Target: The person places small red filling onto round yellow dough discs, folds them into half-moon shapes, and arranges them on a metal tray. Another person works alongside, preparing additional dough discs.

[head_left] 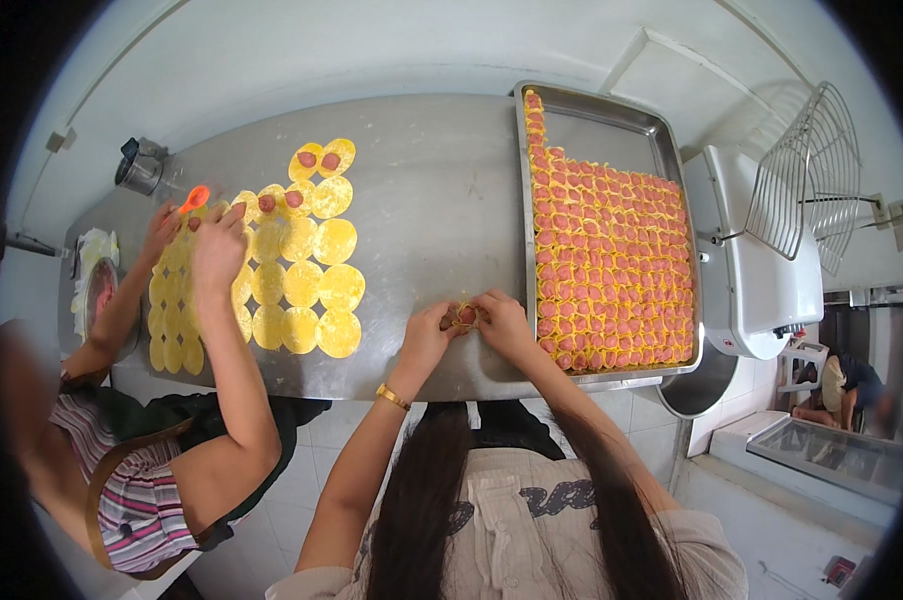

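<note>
Near the table's front edge, my left hand (430, 331) and my right hand (501, 322) both grip one small open-topped dumpling (464, 315). Its yellow wrapper is gathered round a ball of pink meat filling, with fingers closed on either side. To my right, a deep metal tray (522, 130) holds tight rows of similar dumplings (611, 265). Round yellow wrappers (340, 287) lie in rows on the table to my left, dusted with pale flour. Several of the far ones carry a lump of meat (330, 161).
A co-worker at the left reaches over the wrappers, holding an orange spoon (197, 197). The steel table (426, 180) has a metal cup (140, 167) at its far left. A bowl of meat (101, 290) stands beside the co-worker. Right of the tray are a white appliance (756, 270) and wire racks (806, 175).
</note>
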The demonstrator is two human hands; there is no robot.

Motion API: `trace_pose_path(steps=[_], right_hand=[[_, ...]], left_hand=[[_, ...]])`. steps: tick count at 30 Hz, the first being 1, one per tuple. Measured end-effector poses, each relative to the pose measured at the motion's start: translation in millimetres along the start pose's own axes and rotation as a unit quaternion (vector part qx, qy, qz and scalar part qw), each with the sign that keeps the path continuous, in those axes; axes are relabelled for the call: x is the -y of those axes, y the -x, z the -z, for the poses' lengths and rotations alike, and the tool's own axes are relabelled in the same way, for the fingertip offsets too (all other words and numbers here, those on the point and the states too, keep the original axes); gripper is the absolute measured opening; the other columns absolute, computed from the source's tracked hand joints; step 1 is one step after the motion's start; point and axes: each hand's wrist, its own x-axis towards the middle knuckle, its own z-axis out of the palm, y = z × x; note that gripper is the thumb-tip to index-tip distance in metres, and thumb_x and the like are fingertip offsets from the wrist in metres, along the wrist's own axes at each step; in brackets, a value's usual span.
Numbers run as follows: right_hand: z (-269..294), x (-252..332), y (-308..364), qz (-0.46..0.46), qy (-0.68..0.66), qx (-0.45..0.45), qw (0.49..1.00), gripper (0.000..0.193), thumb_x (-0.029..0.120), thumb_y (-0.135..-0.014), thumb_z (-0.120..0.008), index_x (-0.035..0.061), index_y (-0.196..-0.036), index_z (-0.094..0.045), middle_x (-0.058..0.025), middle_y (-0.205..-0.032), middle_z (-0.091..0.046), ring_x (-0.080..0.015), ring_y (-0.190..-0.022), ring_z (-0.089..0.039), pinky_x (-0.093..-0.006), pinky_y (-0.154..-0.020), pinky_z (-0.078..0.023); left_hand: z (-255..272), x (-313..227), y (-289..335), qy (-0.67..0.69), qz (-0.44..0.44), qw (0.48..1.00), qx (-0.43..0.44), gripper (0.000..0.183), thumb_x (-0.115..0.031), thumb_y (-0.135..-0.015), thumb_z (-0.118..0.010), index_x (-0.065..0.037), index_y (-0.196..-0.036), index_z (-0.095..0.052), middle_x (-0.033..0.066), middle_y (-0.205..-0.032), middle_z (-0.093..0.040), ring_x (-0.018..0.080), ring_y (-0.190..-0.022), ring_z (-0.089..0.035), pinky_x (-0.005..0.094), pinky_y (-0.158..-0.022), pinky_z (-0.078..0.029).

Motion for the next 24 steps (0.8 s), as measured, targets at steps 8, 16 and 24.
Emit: trace_pose_path(steps=[8, 16, 24], right_hand=[[3, -7, -8, 0.060, -0.007, -0.013, 0.998, 0.028, -0.004, -0.066, -0.057, 0.0041, -0.092, -0.065, -0.0145, -0.089, -0.061, -0.0374, -0.085, -0.060, -0.0440, -0.075, -0.049], [-5, -7, -13, 0.028, -0.030, 0.039, 0.998, 0.029, -0.004, -0.066, -0.058, 0.0046, -0.093, -0.066, -0.0145, -0.087, -0.061, -0.0376, -0.087, -0.060, -0.0433, -0.075, -0.049], [-3, -8, -7, 0.016, 0.009, 0.017, 1.000, 0.028, -0.003, -0.066, -0.060, 0.0054, -0.092, -0.067, -0.0144, -0.088, -0.061, -0.0369, -0.086, -0.060, -0.0431, -0.074, -0.049]], left_hand=[[7, 1, -7, -0.116, -0.055, 0.991, -0.029, 0.028, -0.007, -0.070, -0.077, -0.001, -0.093, -0.061, 0.0136, -0.083, -0.068, 0.0253, -0.077, -0.069, 0.0329, -0.066, -0.052], [4, -1, -8, -0.053, 0.003, 0.998, 0.025, 0.030, -0.010, -0.068, -0.079, -0.001, -0.091, -0.061, 0.0130, -0.081, -0.067, 0.0235, -0.067, -0.066, 0.0335, -0.063, -0.051], [5, -1, -7, 0.005, -0.036, 0.999, -0.012, 0.025, -0.004, -0.069, -0.076, -0.002, -0.088, -0.060, 0.0132, -0.079, -0.067, 0.0228, -0.068, -0.066, 0.0315, -0.063, -0.051]])
